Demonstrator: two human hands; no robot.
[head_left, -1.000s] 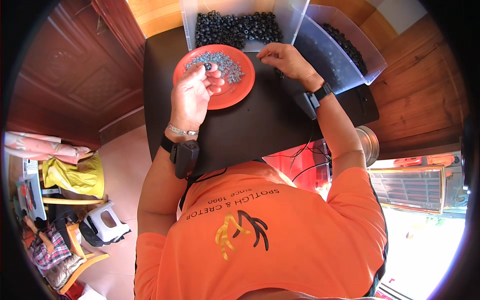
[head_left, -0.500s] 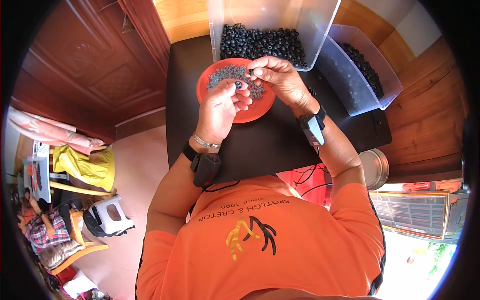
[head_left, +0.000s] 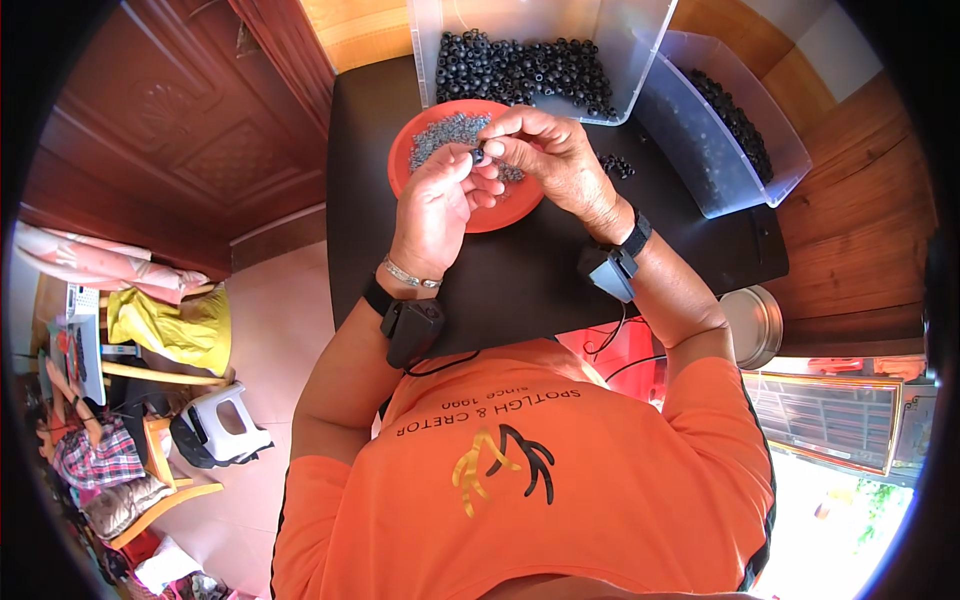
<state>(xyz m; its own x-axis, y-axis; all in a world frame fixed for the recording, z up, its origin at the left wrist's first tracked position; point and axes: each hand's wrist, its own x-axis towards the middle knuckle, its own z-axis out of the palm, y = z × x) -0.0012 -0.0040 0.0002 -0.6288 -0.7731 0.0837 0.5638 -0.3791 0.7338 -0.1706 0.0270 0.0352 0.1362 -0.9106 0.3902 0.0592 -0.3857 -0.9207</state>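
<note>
Between the thumb and fingers of my left hand (head_left: pixel 435 207) is a small round black plastic piece (head_left: pixel 478 157), its other fingers loosely curled. My right hand (head_left: pixel 550 160) meets it from the right, thumb and forefinger pinched at the top of that piece. A small dark piece is in this pinch, mostly covered by the fingertips. Both hands are above a red plate (head_left: pixel 510 215) that holds many tiny grey pieces (head_left: pixel 450 130), partly hidden by my hands.
Behind the plate stands a clear bin (head_left: pixel 640 60) of hollow black pieces (head_left: pixel 520 70). Another translucent bin (head_left: pixel 690 165) with black pieces is at the right. Some loose black pieces (head_left: pixel 617 166) lie on the dark table (head_left: pixel 530 285). A person (head_left: pixel 95 450) sits far left, near a white stool (head_left: pixel 225 425).
My right hand has moved left and down, bringing its small dark piece from slightly apart to the round black piece in my left hand. The whole view has shifted slightly.
</note>
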